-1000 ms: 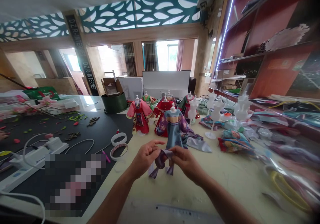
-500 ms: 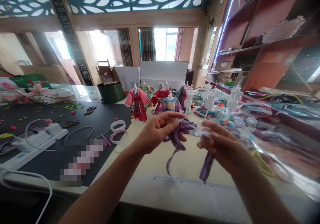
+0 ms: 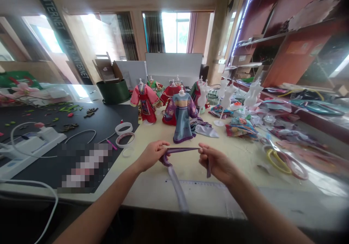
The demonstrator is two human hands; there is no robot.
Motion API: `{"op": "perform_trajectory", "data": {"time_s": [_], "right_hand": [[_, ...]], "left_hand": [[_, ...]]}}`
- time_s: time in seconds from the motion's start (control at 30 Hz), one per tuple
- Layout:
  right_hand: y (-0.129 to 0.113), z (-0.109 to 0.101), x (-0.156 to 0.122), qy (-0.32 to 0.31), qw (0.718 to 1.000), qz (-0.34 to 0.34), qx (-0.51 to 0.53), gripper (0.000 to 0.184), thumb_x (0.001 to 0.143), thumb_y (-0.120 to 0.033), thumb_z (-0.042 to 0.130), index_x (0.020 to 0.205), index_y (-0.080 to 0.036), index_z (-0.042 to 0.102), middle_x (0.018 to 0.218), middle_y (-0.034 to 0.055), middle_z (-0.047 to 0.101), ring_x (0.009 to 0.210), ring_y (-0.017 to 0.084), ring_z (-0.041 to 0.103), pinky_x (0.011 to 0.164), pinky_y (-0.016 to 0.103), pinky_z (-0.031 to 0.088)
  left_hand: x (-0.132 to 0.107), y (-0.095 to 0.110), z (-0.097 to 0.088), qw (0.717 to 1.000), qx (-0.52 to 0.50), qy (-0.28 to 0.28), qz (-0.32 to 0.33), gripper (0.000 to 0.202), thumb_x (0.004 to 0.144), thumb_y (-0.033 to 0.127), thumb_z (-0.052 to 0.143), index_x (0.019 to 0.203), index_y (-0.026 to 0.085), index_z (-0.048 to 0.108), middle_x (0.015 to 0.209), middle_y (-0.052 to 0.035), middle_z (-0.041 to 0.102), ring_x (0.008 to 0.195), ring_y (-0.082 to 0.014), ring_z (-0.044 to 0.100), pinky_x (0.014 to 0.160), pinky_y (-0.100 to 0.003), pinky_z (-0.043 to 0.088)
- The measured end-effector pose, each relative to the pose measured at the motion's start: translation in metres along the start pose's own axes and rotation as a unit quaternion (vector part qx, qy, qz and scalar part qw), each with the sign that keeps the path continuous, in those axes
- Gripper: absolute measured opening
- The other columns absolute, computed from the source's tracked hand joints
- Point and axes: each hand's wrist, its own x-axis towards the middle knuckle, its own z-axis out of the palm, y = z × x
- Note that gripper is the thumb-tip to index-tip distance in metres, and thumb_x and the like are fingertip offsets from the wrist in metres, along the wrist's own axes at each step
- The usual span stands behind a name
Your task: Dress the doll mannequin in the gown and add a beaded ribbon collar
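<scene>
The left hand (image 3: 152, 156) and right hand (image 3: 218, 162) are pinching a purple fabric strip (image 3: 182, 150) taut above the tabletop (image 3: 242, 167); a slipping finger could be dropping it!

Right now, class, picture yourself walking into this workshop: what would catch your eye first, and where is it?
The blue-and-purple doll dress on its stand draws the eye first, near the middle of the pale worktable. To its left stands a red-and-pink doll robe. Below them, the left hand and right hand hold a purple fabric strip stretched between them.
</scene>
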Motion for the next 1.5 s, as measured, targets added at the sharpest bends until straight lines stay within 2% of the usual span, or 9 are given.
{"op": "perform_trajectory", "data": {"time_s": [0.2, 0.33, 0.4, 0.57, 0.67, 0.8, 1.0, 1.3, 1.5], "right_hand": [[0.018, -0.018, 0.029, 0.109, 0.993, -0.040, -0.015, 0.014, 0.072, -0.009, 0.059, 0.084, -0.015, 0.057, 0.086, 0.0073, 0.066, 0.071, 0.013, 0.063, 0.069, 0.026, 0.052], [0.026, -0.027, 0.015, 0.121, 0.950, -0.160, -0.239, 0.023, 0.075, -0.023, 0.060, 0.097, -0.019, 0.057, 0.104, 0.0064, 0.063, 0.088, 0.018, 0.061, 0.083, 0.034, 0.046], [0.037, -0.023, 0.001, 0.069, 0.887, -0.205, -0.408, 0.019, 0.078, -0.027, 0.057, 0.095, -0.019, 0.059, 0.100, 0.0061, 0.063, 0.090, 0.019, 0.059, 0.084, 0.035, 0.044], [0.077, 0.006, -0.030, -0.049, 0.648, -0.246, -0.719, 0.019, 0.075, -0.033, 0.061, 0.086, -0.017, 0.062, 0.089, 0.0081, 0.059, 0.087, 0.023, 0.052, 0.080, 0.038, 0.041], [0.098, 0.018, -0.034, -0.048, 0.577, -0.252, -0.775, 0.026, 0.068, -0.034, 0.068, 0.083, -0.015, 0.059, 0.090, 0.0090, 0.055, 0.085, 0.023, 0.048, 0.078, 0.038, 0.040], [0.110, 0.017, -0.025, -0.071, 0.564, -0.274, -0.775, 0.004, 0.074, -0.015, 0.056, 0.071, -0.016, 0.053, 0.083, 0.0054, 0.055, 0.082, 0.019, 0.047, 0.075, 0.031, 0.037], [0.092, 0.011, -0.015, -0.064, 0.612, -0.233, -0.753, 0.005, 0.074, -0.014, 0.053, 0.072, -0.018, 0.051, 0.071, 0.0010, 0.058, 0.065, 0.014, 0.050, 0.059, 0.024, 0.034], [0.053, -0.020, -0.006, -0.018, 0.487, -0.325, -0.810, 0.019, 0.081, -0.007, 0.042, 0.091, -0.015, 0.056, 0.083, 0.0090, 0.060, 0.078, 0.021, 0.051, 0.072, 0.031, 0.032], [0.054, -0.039, -0.005, 0.009, 0.471, -0.348, -0.811, 0.018, 0.081, -0.005, 0.043, 0.084, -0.016, 0.057, 0.084, 0.0075, 0.059, 0.080, 0.019, 0.050, 0.076, 0.029, 0.033]], "left_hand": [[0.003, -0.034, -0.014, 0.989, 0.130, 0.068, -0.001, 0.026, 0.078, 0.028, 0.047, 0.096, 0.015, 0.059, 0.055, 0.0012, 0.061, 0.048, -0.0132, 0.053, 0.052, -0.024, 0.041], [0.005, -0.040, -0.016, 0.974, 0.195, 0.113, -0.001, 0.026, 0.077, 0.028, 0.046, 0.095, 0.016, 0.061, 0.051, 0.0030, 0.054, 0.051, -0.0147, 0.052, 0.055, -0.025, 0.038], [0.006, -0.042, -0.015, 0.967, 0.218, 0.130, -0.005, 0.027, 0.076, 0.029, 0.046, 0.096, 0.017, 0.061, 0.054, 0.0021, 0.056, 0.053, -0.0154, 0.053, 0.056, -0.025, 0.038], [0.001, -0.048, -0.009, 0.953, 0.260, 0.157, -0.014, 0.030, 0.076, 0.033, 0.050, 0.100, 0.019, 0.060, 0.063, 0.0006, 0.062, 0.060, -0.0161, 0.056, 0.058, -0.025, 0.038], [-0.004, -0.050, -0.004, 0.944, 0.280, 0.173, -0.015, 0.030, 0.075, 0.033, 0.052, 0.101, 0.021, 0.060, 0.068, 0.0007, 0.062, 0.062, -0.0157, 0.056, 0.059, -0.024, 0.039], [-0.007, -0.050, 0.001, 0.936, 0.299, 0.187, -0.009, 0.031, 0.076, 0.033, 0.051, 0.104, 0.023, 0.059, 0.070, 0.0007, 0.062, 0.064, -0.0155, 0.056, 0.061, -0.025, 0.039], [-0.007, -0.047, 0.000, 0.935, 0.309, 0.174, 0.003, 0.034, 0.079, 0.036, 0.047, 0.107, 0.020, 0.057, 0.077, -0.0023, 0.065, 0.069, -0.0171, 0.058, 0.063, -0.025, 0.041], [-0.021, -0.048, -0.007, 0.918, 0.357, 0.172, -0.016, 0.035, 0.077, 0.037, 0.046, 0.106, 0.021, 0.058, 0.057, 0.0021, 0.057, 0.058, -0.0181, 0.055, 0.054, -0.025, 0.036], [-0.027, -0.047, -0.005, 0.908, 0.383, 0.167, -0.030, 0.036, 0.077, 0.038, 0.045, 0.107, 0.022, 0.057, 0.061, 0.0023, 0.059, 0.062, -0.0180, 0.057, 0.056, -0.025, 0.036]]}}
